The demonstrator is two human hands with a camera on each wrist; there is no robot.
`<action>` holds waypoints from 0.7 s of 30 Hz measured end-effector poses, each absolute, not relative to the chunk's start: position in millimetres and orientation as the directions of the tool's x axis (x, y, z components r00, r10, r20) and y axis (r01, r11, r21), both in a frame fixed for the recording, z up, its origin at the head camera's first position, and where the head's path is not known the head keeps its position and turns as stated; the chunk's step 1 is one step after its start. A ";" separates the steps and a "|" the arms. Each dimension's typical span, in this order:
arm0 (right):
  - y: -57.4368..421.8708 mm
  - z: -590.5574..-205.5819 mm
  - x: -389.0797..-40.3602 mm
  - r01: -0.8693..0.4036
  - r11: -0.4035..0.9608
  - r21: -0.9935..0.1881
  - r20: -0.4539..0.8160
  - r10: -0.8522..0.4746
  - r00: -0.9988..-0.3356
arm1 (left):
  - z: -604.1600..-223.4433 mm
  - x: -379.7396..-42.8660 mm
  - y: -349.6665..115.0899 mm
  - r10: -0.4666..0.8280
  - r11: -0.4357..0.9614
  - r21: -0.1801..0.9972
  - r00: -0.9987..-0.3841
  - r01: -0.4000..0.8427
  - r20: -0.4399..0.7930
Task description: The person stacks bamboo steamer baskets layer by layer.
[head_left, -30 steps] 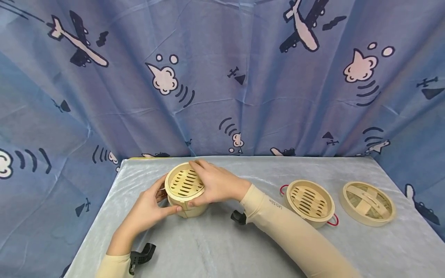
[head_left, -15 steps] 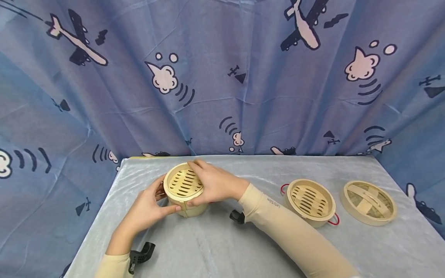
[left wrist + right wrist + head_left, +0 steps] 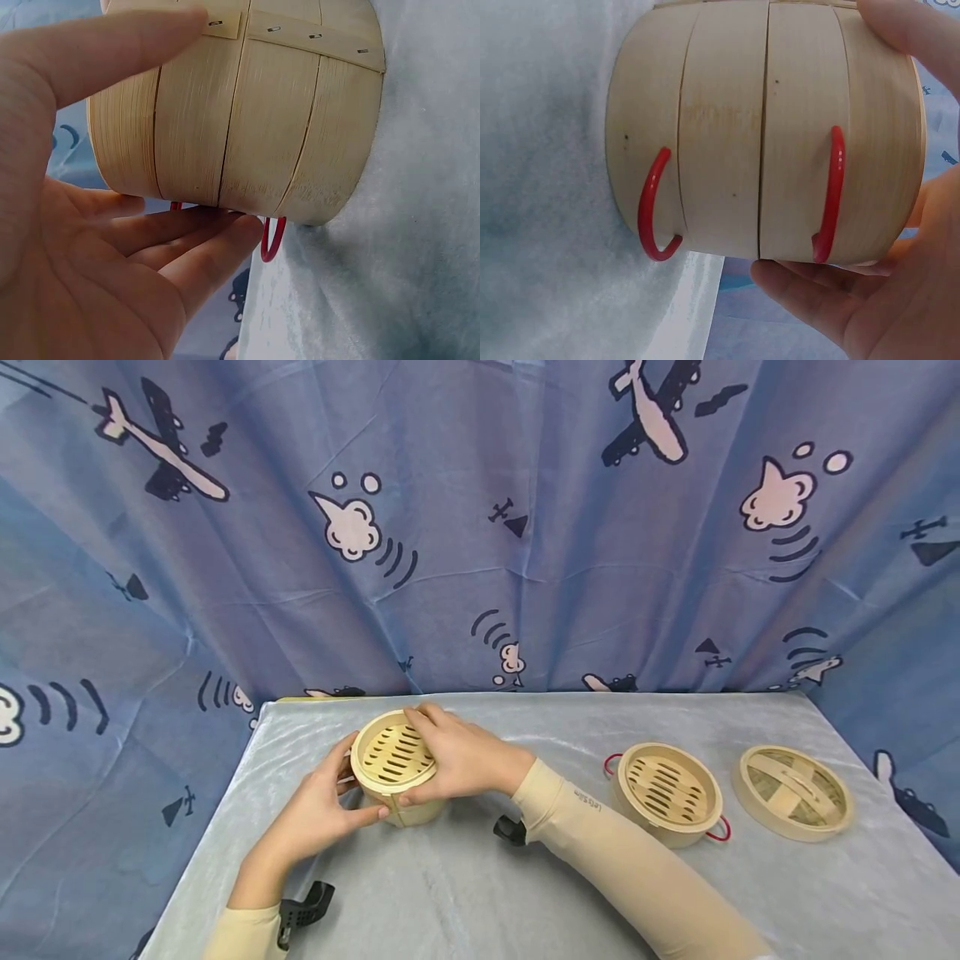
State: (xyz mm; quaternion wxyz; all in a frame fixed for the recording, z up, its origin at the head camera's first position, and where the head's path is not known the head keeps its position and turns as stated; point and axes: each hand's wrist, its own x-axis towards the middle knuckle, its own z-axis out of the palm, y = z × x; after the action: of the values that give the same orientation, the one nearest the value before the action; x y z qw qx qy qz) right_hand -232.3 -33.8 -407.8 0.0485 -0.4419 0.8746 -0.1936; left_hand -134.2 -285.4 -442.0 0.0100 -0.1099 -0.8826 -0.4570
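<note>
Toward the table's back left stand two stacked bamboo steamer baskets, the upper basket showing its slotted floor and the lower basket directly beneath it. My left hand holds the stack's left side, thumb in front and fingers behind. From the right, my right hand grips the upper basket over its rim. Red loop handles stick out from the stack's side in the right wrist view. In the left wrist view, the left thumb lies along the upper wall, and a red loop shows near the fingertips.
A third steamer basket with red loop handles sits right of centre. Beside it, farther right, lies a woven bamboo lid with a strap handle. A pale cloth covers the table; a blue patterned curtain hangs behind.
</note>
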 end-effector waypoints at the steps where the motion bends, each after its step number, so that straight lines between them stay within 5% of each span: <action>1: -33.3 -408.4 -232.4 -0.756 0.533 -0.380 0.088 -0.793 -0.603 | -442.2 -134.2 -284.7 0.185 0.559 0.804 -0.976 0.202 0.117; 21: -10.2 -404.8 -226.5 -0.745 0.542 -0.389 0.126 -0.769 -0.626 | -442.9 -131.8 -282.6 0.114 0.649 0.747 -0.990 0.141 0.088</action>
State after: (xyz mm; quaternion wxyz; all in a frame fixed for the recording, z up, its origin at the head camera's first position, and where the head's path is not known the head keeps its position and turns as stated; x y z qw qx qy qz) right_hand -226.5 -10.2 -404.8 0.0299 -0.4313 0.8776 -0.2071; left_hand -131.8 -282.6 -442.9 0.0163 -0.0702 -0.9079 -0.4128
